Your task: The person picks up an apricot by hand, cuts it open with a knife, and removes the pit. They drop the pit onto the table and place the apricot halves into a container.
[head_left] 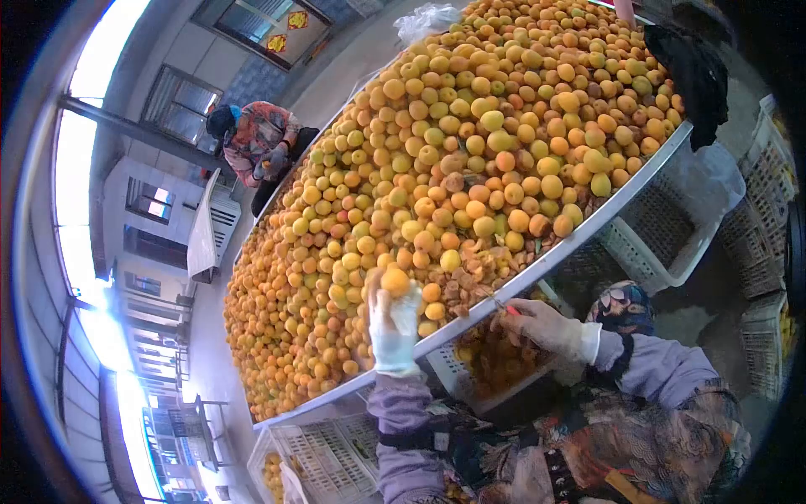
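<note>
A large heap of orange and yellow apricots fills a metal-edged table. My left hand, in a pale glove, reaches over the near edge and holds an apricot in its fingers. To the right, my right hand, also gloved, is closed on a small tool with a red handle, its thin tip near the table edge. Between my hands, brownish apricot pieces lie on the table. Below them is a crate of darker fruit pieces.
A white crate stands below the table at lower left. At right are a lined crate and stacked crates. A black bag hangs at the table's corner. Another person sits across the table.
</note>
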Tool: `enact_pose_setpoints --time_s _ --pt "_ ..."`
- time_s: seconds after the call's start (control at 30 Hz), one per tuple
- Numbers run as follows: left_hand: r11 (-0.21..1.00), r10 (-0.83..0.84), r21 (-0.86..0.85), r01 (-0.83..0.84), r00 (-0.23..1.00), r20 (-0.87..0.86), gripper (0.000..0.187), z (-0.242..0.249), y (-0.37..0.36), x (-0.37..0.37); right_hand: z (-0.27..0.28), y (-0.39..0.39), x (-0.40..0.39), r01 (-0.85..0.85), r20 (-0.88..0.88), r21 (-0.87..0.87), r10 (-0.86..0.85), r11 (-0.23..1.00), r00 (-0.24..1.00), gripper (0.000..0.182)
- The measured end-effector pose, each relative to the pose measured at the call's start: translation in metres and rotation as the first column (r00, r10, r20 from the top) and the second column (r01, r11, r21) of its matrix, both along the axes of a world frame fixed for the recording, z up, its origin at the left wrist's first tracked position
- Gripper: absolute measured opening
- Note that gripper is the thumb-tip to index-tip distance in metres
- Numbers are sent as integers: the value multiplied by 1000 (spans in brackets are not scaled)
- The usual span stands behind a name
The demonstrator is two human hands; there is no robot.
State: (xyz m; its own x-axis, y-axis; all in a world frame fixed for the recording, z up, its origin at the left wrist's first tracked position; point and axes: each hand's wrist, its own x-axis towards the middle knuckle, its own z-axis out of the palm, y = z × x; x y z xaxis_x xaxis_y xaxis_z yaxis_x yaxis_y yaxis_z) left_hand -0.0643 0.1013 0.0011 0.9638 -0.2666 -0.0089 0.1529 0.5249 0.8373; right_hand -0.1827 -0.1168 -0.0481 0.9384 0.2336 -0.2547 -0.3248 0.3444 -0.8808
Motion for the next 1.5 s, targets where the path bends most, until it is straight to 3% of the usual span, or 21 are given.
enact_pose_setpoints --time_s 0.1,0.17,0.23,0.3,0.37,0.4,0.47,0.53,0.7,0.93,1.07,1.2,1.27,1.3,1.37,1.4,1.47,1.5 --pt "997 12 -75 -24 989 -147 48 -22 -1 -51 -2 -1 -7 -108 45 58 106 992 993 28" --pt "998 39 -38 -44 991 -128 50 -19 -14 -87 6 2 -12 -241 -2 10 242 970 970 24" --pt "990 -66 -135 47 988 -138 51 -35 -10 -107 14 4 -22 -282 -20 -6 281 960 959 24" --pt "998 -59 -32 55 992 -116 56 -32 -14 -128 18 8 -32 -342 76 -43 344 939 936 24" --pt "989 -94 110 96 995 -19 56 -32 -11 -144 21 11 -43 -381 28 -59 383 923 923 26" --pt "991 -89 100 91 996 -23 56 -33 -9 -149 21 13 -47 -431 -14 -78 431 899 902 27" --pt "970 -39 239 48 998 -41 56 -34 -5 -157 21 15 -55 -485 -65 -97 480 869 875 28" --pt "973 -63 217 72 997 -49 57 -39 0 -161 22 13 -59 -541 -72 -137 536 830 841 31" --pt "983 -131 118 137 989 -61 56 -45 9 -168 11 16 -67 -546 -83 -231 543 805 836 37" --pt "968 -148 199 150 989 -24 57 -48 21 -172 22 22 -74 -559 -127 -308 549 770 826 38" --pt "968 -159 193 158 987 -8 57 -49 25 -171 20 20 -69 -565 -70 -355 582 745 810 36" --pt "972 -158 180 149 987 37 55 -49 23 -175 14 25 -72 -594 -120 -357 595 721 795 38" --pt "973 -117 204 108 993 29 50 -47 17 -180 -5 30 -77 -473 245 -283 540 834 805 39" --pt "974 -115 202 106 993 33 50 -48 15 -180 -9 31 -77 -473 246 -287 542 833 804 39" --pt "971 -96 218 96 995 -11 49 -53 14 -182 -11 34 -79 -549 -66 -149 546 822 835 40" --pt "970 -102 220 101 995 -10 49 -55 11 -183 -9 35 -80 -544 -63 -148 541 826 839 40" --pt "992 -92 82 93 996 -19 50 -57 3 -184 0 38 -79 -434 167 -218 471 874 866 41" --pt "992 -95 82 96 995 -12 50 -60 -1 -185 -1 38 -78 -430 172 -222 469 875 866 41"
